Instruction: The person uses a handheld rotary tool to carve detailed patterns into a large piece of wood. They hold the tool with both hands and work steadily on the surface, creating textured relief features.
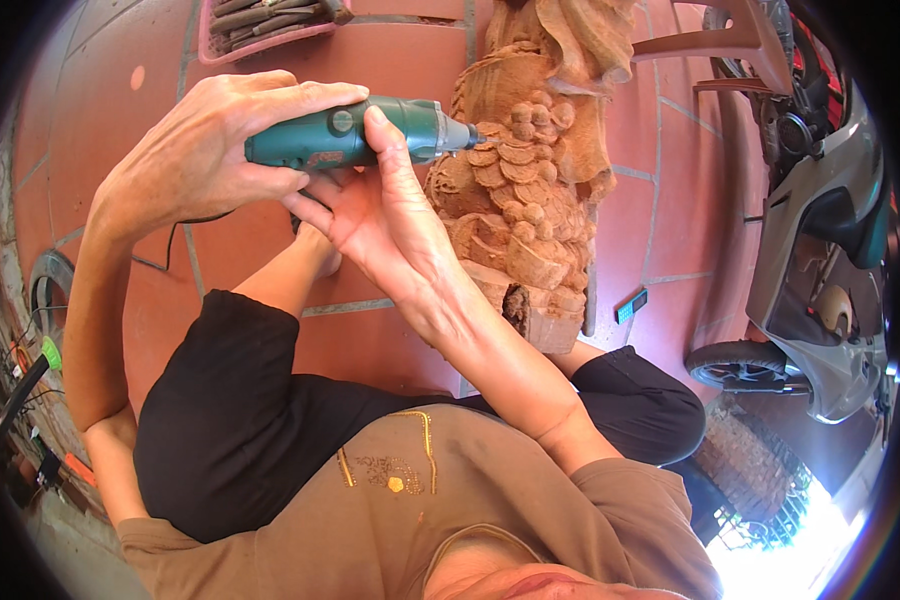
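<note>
- At the far left, a pink plastic basket (pixel 206 40) is sitting on the floor and holding a bundle of slender dark wooden-handled tools (pixel 270 18), lying side by side.
- The floor (pixel 155 310) is showing reddish square tiles with pale grout lines, and it is carrying the carving, the basket and a small mobile phone (pixel 631 306) with blue keys, lying to the right of the carving.
- Around the room, a silver-grey motorcycle (pixel 815 260) is standing at the right, a brown chair (pixel 715 45) is showing at the far right, and a tyre (pixel 50 290) is resting at the left; bright light is flooding the near right.
- The green rotary tool (pixel 310 137) is pointing right, its tip just beside the carved wooden sculpture (pixel 535 200), which is bearing overlapping discs and round knobs; whether they are touching is unclear.
- The left hand (pixel 195 150) is gripping the tool's rear, fingers wrapping around it.
- The right hand (pixel 375 205) is laying its thumb on the tool's front; how far its fingers are closing underneath cannot be told.
- A black cord (pixel 170 250) is trailing below the left hand.
</note>
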Demonstrator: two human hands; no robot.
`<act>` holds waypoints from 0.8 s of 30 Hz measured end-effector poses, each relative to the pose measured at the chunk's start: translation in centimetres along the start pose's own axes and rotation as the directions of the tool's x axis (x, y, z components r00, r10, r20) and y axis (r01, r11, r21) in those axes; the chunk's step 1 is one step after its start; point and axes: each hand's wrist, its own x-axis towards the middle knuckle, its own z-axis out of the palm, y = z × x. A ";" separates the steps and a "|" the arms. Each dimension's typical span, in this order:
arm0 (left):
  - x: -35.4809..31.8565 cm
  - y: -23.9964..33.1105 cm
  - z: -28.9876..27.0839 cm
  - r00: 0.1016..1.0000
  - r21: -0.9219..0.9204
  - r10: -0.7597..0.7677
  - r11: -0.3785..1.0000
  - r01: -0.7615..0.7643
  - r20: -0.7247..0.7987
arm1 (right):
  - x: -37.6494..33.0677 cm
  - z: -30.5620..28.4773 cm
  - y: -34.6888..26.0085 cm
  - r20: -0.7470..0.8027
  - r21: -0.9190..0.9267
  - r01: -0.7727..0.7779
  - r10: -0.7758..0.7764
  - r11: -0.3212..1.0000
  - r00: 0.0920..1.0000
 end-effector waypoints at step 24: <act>1.4 1.0 -0.2 0.999 0.006 0.026 1.000 -0.026 0.029 | -0.8 0.1 -0.7 0.006 -0.027 0.099 -0.099 0.995 0.995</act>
